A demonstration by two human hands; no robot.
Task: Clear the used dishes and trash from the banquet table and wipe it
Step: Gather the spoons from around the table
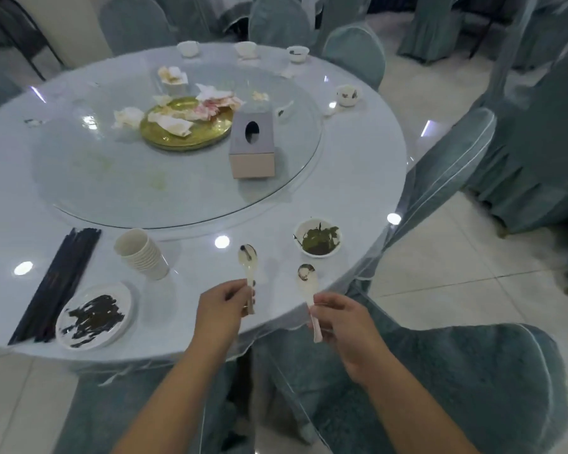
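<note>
Spoons: left hand (pixel 225 301) pinches one soiled spoon (pixel 248 261), right hand (pixel 340 317) pinches another (pixel 306 277), both held over the surface (pixel 191 257) edge. Partly sorted, I'd say: stacked cups (pixel 141 253), bundled chopsticks (pixel 54 286) and dirty plate (pixel 94 316) left of the left hand. Still left: bowl (pixel 317 237) just beyond the right hand, far teacups, napkin trash on gold plate (pixel 186 124), wiping.

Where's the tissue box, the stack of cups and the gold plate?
tissue box (pixel 252 144), head view, on its top face below the oval hole.
stack of cups (pixel 142 254), head view, on its side wall.
gold plate (pixel 158 134), head view, on its bare front rim.
</note>
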